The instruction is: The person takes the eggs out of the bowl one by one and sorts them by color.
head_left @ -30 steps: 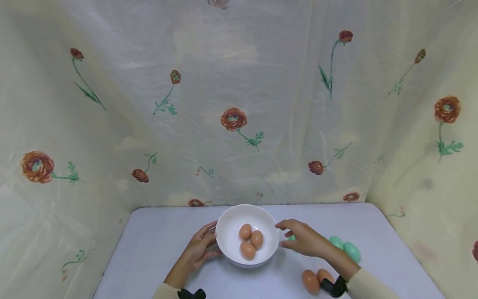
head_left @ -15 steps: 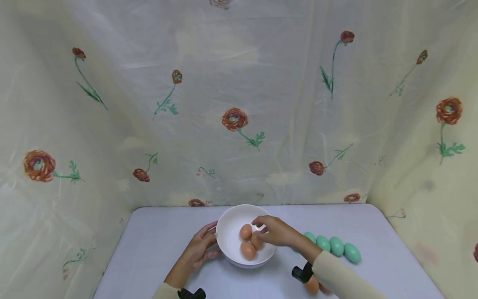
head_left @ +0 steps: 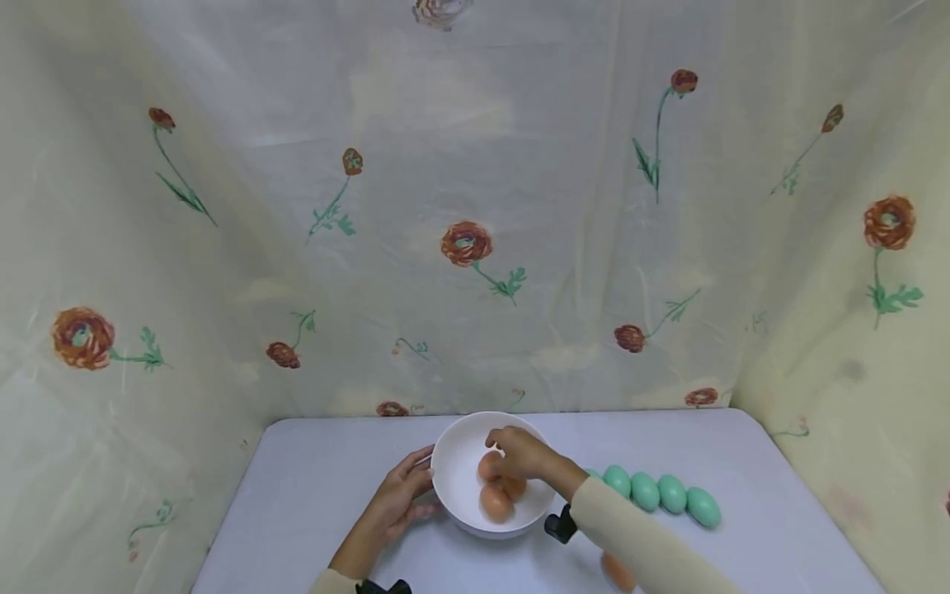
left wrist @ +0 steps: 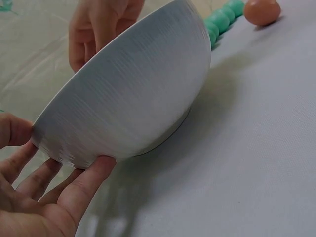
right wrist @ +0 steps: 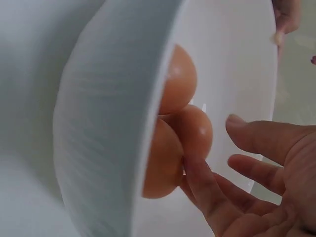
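A white bowl (head_left: 456, 495) stands on the table with three brown eggs (head_left: 496, 502) bunched inside it. My left hand (head_left: 393, 505) rests against the bowl's left side, its spread fingertips (left wrist: 101, 165) and thumb on the outer wall and at the rim. Reaching over the right rim, my right hand (head_left: 523, 455) is inside the bowl above the eggs. In the right wrist view one fingertip meets the side of the nearest egg (right wrist: 165, 160), while the thumb (right wrist: 247, 133) stays apart from it. The right hand partly covers two of the eggs in the head view.
Right of the bowl, several green eggs (head_left: 644, 492) lie in a row, the leftmost partly behind the right sleeve (head_left: 638, 528). A brown egg (head_left: 617, 571) sits nearer the front, partly under that sleeve. A flowered curtain (head_left: 475, 330) hangs around the white table (head_left: 297, 462).
From beside the bowl's right rim, my right hand has moved left into the bowl over the eggs. Its sleeve now hides one brown egg on the table. My left hand stays at the bowl.
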A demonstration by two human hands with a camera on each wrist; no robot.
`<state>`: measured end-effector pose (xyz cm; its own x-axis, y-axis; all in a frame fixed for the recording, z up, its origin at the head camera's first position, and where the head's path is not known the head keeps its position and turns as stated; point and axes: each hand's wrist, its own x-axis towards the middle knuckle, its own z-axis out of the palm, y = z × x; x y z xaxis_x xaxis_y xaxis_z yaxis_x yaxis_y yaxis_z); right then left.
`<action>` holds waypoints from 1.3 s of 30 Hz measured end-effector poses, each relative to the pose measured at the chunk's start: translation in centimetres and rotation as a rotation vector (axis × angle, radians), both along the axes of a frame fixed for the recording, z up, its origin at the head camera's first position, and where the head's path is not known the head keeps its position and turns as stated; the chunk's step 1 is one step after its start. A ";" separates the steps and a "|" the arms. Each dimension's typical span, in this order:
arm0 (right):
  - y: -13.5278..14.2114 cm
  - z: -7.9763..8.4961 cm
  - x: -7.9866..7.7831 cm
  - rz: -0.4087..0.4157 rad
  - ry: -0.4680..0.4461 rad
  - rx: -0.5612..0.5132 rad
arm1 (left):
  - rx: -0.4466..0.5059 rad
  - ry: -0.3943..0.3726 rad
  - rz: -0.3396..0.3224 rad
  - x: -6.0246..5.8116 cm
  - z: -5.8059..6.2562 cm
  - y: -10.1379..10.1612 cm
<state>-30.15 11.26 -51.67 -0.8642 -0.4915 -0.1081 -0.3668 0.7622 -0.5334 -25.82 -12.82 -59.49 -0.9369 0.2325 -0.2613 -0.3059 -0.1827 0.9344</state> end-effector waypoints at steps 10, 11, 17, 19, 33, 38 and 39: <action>-1.0 -1.0 -0.6 0.013 0.039 0.155 | 0.027 -0.010 0.003 0.1 -0.2 0.0; -1.1 -1.2 -0.6 0.026 0.046 0.163 | 0.029 -0.014 0.002 0.1 -0.2 0.0; -1.7 -1.9 -0.5 0.106 0.062 0.173 | 0.022 -0.023 0.003 0.3 -0.3 -0.1; -1.8 -1.9 -0.6 0.138 0.074 0.166 | 0.010 -0.021 0.004 0.2 -0.2 -0.1; -2.4 -2.3 -0.4 0.235 0.058 0.173 | 0.004 -0.014 0.007 0.2 -0.3 0.0; -2.5 -2.2 -0.2 0.228 0.078 0.183 | 0.005 -0.016 0.012 0.2 -0.1 -0.1; -2.5 -2.2 -0.2 0.225 0.080 0.181 | 0.001 -0.018 0.014 0.1 -0.1 -0.1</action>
